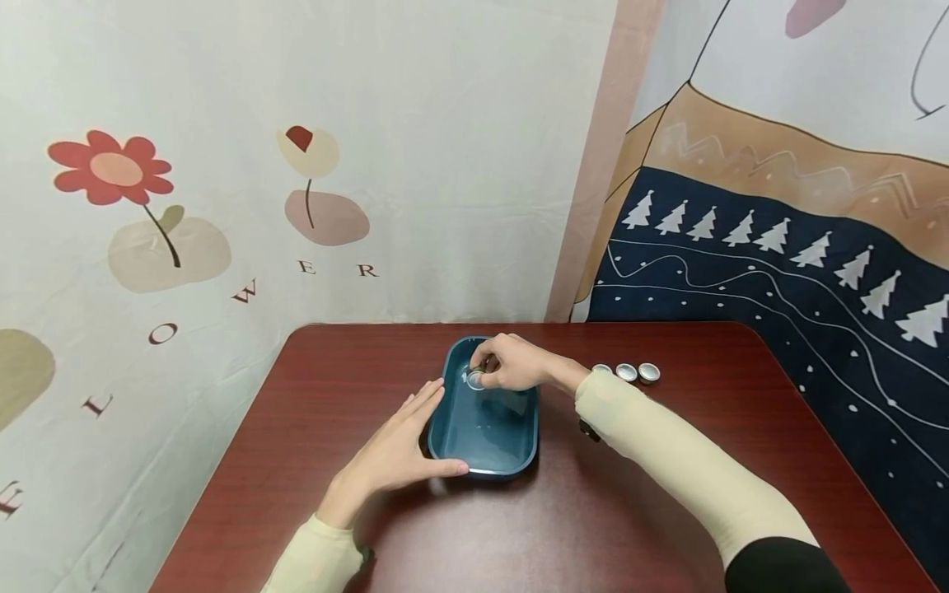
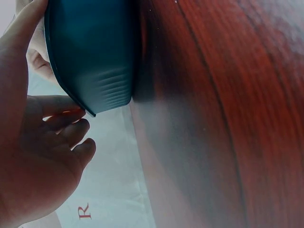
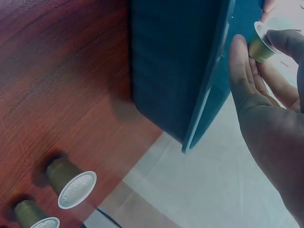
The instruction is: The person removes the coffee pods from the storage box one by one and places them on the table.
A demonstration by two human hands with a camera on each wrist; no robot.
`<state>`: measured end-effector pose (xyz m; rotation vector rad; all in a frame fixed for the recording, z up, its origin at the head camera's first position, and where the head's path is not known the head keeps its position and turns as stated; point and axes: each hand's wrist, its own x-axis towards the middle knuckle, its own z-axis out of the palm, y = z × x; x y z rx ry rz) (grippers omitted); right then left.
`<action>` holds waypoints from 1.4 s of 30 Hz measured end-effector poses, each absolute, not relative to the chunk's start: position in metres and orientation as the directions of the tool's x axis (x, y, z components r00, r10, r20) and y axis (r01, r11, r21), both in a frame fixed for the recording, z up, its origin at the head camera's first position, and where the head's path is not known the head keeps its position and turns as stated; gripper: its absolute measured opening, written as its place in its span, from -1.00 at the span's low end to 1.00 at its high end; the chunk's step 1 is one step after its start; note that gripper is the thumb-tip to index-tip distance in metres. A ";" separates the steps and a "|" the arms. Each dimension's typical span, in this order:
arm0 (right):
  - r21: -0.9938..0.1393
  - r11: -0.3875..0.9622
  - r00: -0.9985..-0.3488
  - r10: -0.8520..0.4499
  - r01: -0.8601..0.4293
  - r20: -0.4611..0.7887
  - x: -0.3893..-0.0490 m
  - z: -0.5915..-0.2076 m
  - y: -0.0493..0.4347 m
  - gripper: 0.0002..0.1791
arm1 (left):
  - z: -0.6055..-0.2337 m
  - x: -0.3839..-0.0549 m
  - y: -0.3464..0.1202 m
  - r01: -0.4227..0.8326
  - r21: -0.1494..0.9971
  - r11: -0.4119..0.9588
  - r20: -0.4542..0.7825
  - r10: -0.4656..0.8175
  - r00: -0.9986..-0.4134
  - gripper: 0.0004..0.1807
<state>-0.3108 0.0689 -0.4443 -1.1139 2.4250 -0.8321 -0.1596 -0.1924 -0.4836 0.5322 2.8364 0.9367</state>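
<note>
In the head view, a dark teal rectangular tray (image 1: 483, 436) with rounded corners and raised walls stands on the table. My right hand (image 1: 516, 363) reaches over its far part and pinches a coffee capsule (image 3: 260, 49) between thumb and fingers. The capsule is gold-green with a pale, rimmed lid, tilted in the right wrist view. My left hand (image 1: 393, 449) touches the tray at its near left corner, fingertips along the left rim and thumb by the near rim. Its fingers are mostly straight and spread.
Three more capsules stand right of the tray, behind my right forearm: one partly hidden capsule (image 1: 602, 369), a middle capsule (image 1: 626, 373) and a right capsule (image 1: 648, 374). The reddish-brown table (image 1: 334, 371) meets a printed cloth backdrop (image 1: 474, 165) at its far edge.
</note>
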 end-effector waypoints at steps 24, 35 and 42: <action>-0.782 0.444 -0.734 -0.678 -0.438 0.026 -0.302 -0.432 0.114 -0.70 | -0.482 -0.161 -0.192 0.295 0.589 0.753 0.005 0.361 -0.932 0.49; -0.815 0.435 -0.775 -0.631 -0.382 0.027 -0.297 -0.429 0.143 -0.71 | -0.483 -0.161 -0.192 0.291 0.589 0.754 0.008 0.354 -0.935 0.48; -0.834 0.430 -0.799 -0.600 -0.346 0.022 -0.292 -0.424 0.160 -0.71 | -0.484 -0.160 -0.193 0.299 0.580 0.758 0.017 0.355 -0.935 0.50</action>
